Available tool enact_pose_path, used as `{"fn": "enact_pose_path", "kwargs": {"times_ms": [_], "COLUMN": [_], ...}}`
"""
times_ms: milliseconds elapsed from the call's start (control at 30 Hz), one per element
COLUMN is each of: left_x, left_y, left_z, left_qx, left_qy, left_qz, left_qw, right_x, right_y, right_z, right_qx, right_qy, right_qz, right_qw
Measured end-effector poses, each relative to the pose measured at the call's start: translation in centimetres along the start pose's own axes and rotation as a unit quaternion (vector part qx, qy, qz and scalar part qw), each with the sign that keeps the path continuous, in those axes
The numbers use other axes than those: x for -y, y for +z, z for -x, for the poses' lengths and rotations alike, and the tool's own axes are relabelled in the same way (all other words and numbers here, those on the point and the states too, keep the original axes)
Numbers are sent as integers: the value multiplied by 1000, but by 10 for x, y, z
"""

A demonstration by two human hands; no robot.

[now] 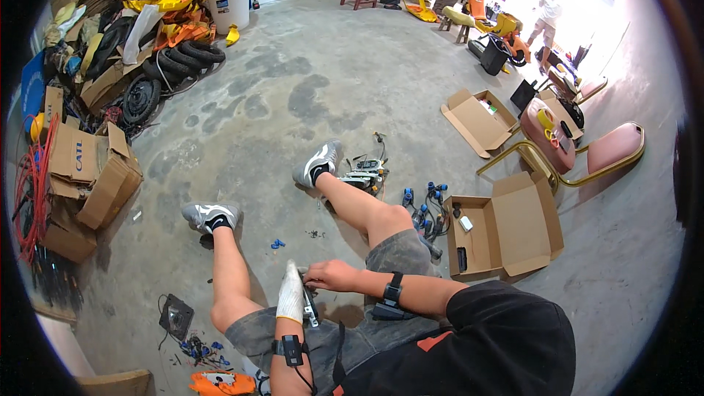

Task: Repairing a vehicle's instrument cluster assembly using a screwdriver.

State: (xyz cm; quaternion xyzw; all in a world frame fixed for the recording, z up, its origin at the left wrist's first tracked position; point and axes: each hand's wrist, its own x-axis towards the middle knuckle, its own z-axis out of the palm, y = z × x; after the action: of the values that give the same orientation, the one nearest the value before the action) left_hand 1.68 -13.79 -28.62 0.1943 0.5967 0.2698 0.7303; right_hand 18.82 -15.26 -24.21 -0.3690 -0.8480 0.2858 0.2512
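Note:
My left hand (290, 290), in a white knit glove, is closed round a narrow silver-and-black part (311, 312) held above my lap. My right hand (331, 275) is bare, its fingers curled onto the top of the same part, partly hidden by the glove. Between my feet and to the right lies a cluster of metal parts and wires (363, 176). Blue-capped black cables (433, 209) are beside my right knee, and a few small blue pieces (279, 244) are on the floor between my legs.
An open carton (528, 224) and pink chairs (609, 150) are at right, another carton (469, 121) beyond. Cardboard boxes (95, 183), tires (183, 59) and scrap line the left. Dark parts (176, 315) lie lower left. Several people (550, 7) are at the back.

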Motion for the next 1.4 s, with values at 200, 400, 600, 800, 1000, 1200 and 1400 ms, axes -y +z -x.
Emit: {"fn": "enact_pose_path", "kwargs": {"times_ms": [200, 400, 600, 800, 1000, 1200, 1400], "left_x": [2, -2, -2, 4, -4, -9, -12], "left_y": [-7, -2, 2, -5, 3, 17, 14], "left_z": [-5, 0, 2, -8, 4, 14, 15], "left_qx": [-7, -2, -38, -29, 28, 47, 49], "left_qy": [-11, 20, 33, 20, 38, 33, 29], "left_qz": [-24, -29, -44, -64, -20, 13, 102], "left_qw": [1000, 999, 998, 997, 999, 998, 993], "right_x": [-1, -1, -3, -9, -24, -34, -29], "right_y": [14, 12, 16, 16, 5, -2, -4], "right_z": [-1, -3, 0, -1, -2, 1, -3], "right_qx": [33, 38, 17, 51, 66, 63, 40], "right_qy": [90, 134, 151, 155, 140, 151, 177], "right_qz": [-60, -162, -174, -139, -155, -199, -211], "right_qw": [994, 977, 973, 977, 976, 966, 961]}}
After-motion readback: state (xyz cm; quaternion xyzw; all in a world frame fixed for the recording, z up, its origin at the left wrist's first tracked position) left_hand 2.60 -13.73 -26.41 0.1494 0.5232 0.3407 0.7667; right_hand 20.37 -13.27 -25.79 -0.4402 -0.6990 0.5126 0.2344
